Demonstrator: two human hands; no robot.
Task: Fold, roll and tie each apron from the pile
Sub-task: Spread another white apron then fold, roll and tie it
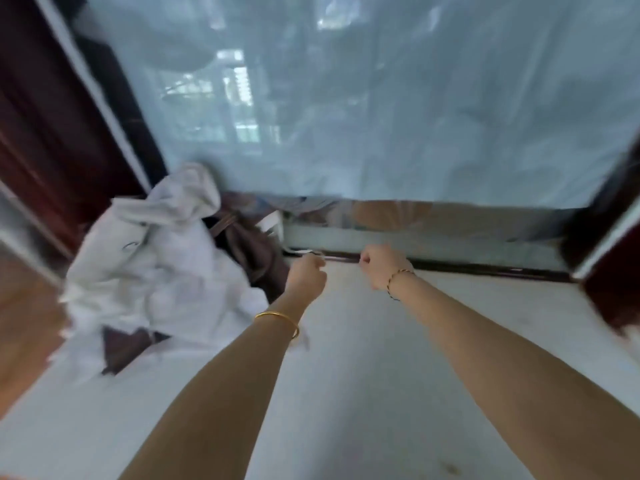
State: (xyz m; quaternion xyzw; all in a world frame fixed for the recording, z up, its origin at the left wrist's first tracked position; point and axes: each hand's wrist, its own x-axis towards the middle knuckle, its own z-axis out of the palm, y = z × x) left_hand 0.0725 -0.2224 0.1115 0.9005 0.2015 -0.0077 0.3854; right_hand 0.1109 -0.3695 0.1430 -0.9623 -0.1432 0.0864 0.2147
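Frame blurred. Both arms reach across the pale tabletop [346, 393]. Left hand [306, 277] and right hand [382, 266] have fingers curled tight at the far edge; whether they pinch a thin white tie, cannot tell. Apron pile [156, 265], white and brown, lies left. No writing legible.

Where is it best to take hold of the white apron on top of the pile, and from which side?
Probably its raised, bunched peak on the pile, approached from the right, where both hands are. That peak stands free above the heap, so fingers can close around it.
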